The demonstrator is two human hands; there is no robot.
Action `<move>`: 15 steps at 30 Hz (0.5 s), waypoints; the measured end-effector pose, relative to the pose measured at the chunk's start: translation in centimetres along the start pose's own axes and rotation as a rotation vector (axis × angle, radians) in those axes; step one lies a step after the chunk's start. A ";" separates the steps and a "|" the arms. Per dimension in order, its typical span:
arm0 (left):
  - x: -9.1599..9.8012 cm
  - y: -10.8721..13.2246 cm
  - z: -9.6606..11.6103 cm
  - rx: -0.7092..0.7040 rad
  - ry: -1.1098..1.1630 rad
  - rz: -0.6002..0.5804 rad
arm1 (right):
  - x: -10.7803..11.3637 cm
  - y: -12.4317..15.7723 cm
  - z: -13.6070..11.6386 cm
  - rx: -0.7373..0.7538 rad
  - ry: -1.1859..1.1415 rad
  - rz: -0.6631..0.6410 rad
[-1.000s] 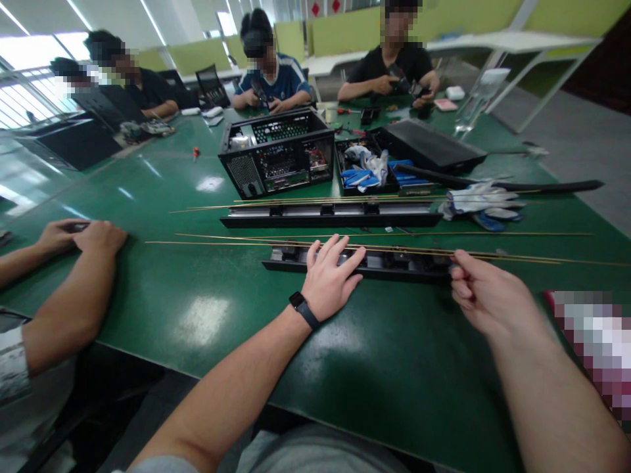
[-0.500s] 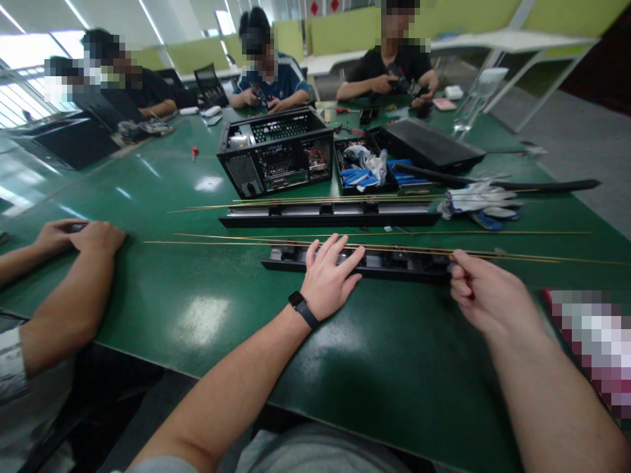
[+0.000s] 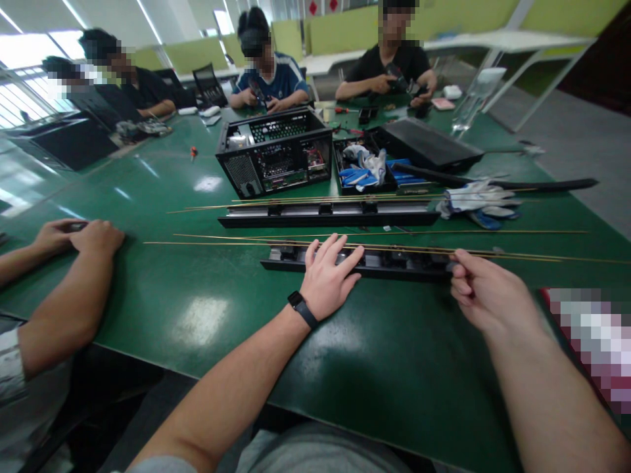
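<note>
My left hand [image 3: 329, 279] lies flat with fingers spread across a long black channel-shaped rail [image 3: 286, 266] on the green table. Its fingertips reach over thin brass-coloured rods [image 3: 211, 243] that run lengthwise along the rail and stick out past both ends. At the rail's right end, my right hand [image 3: 486, 292] is closed in a pinch, the other fingers curled in. What lies between thumb and forefinger is mostly hidden. Black blocks sit inside the rail, partly covered by my left hand. Parallel and farther back lies a second black rail [image 3: 325, 220], with more rods along it.
Behind the rails stand an open computer case [image 3: 241, 174] and a black tray with gloves [image 3: 365, 167]. More gloves [image 3: 478, 200] and a black strip [image 3: 542, 186] lie at right. A co-worker's hands [image 3: 96, 236] rest at left; other people sit across the table [image 3: 162, 295].
</note>
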State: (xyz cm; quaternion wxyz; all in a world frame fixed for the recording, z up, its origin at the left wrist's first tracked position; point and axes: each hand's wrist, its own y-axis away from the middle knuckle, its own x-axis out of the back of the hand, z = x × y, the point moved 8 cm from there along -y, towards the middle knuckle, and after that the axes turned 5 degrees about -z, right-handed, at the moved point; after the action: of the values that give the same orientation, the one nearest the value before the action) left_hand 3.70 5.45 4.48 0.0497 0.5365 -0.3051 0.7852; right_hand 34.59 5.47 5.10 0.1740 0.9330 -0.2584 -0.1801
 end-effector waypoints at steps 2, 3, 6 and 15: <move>0.0 0.0 0.0 -0.003 0.005 0.002 | 0.0 -0.1 0.0 -0.001 0.003 0.004; 0.0 0.0 0.0 -0.004 0.007 0.004 | 0.1 -0.1 0.1 -0.004 0.005 0.005; 0.0 0.0 0.0 0.003 0.008 0.003 | 0.0 -0.1 0.1 -0.007 0.004 0.003; -0.1 0.0 0.0 0.002 0.007 0.005 | 0.0 0.1 0.1 -0.020 0.013 -0.007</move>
State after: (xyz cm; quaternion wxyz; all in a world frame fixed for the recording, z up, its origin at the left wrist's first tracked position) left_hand 3.75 5.45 4.38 0.0485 0.5330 -0.3056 0.7875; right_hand 34.48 5.39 5.07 0.1843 0.9333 -0.2524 -0.1771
